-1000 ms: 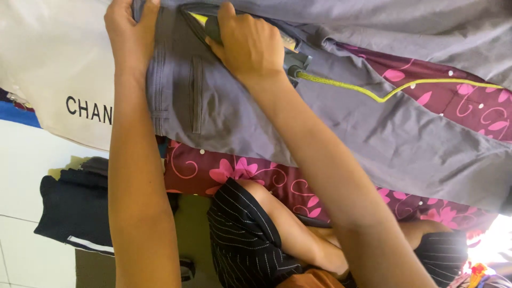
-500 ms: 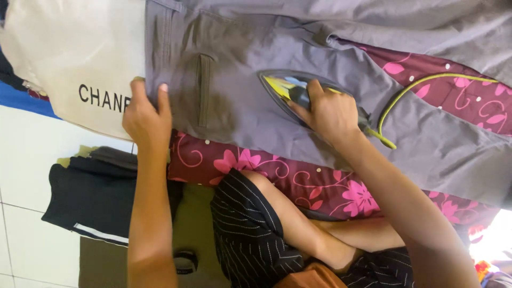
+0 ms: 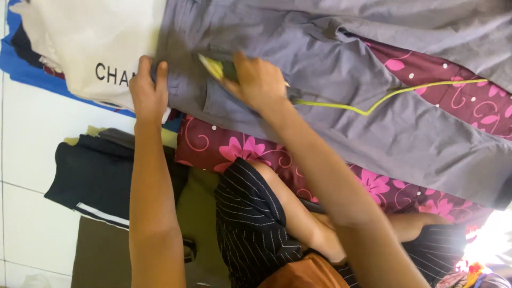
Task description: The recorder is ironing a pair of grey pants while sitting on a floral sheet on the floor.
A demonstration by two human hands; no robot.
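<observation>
Grey trousers (image 3: 330, 69) lie spread over a maroon cloth with pink flowers (image 3: 234, 149). My right hand (image 3: 258, 82) grips the handle of a clothes iron (image 3: 216, 66) with a yellow-green nose, pressed on the trousers near the waistband. A yellow-green cord (image 3: 373, 101) trails from the iron to the right. My left hand (image 3: 148, 93) clamps the waistband edge of the trousers at the left, fingers curled over the fabric.
A white bag with black lettering (image 3: 90, 48) lies at the upper left on blue cloth (image 3: 21, 66). Folded dark garments (image 3: 90, 176) sit on the white tiled floor (image 3: 26, 213). My legs in black pinstriped shorts (image 3: 250, 224) are folded below.
The iron has slid left along the trousers toward the waistband, close to my left hand. My left hand keeps its hold on the waistband edge.
</observation>
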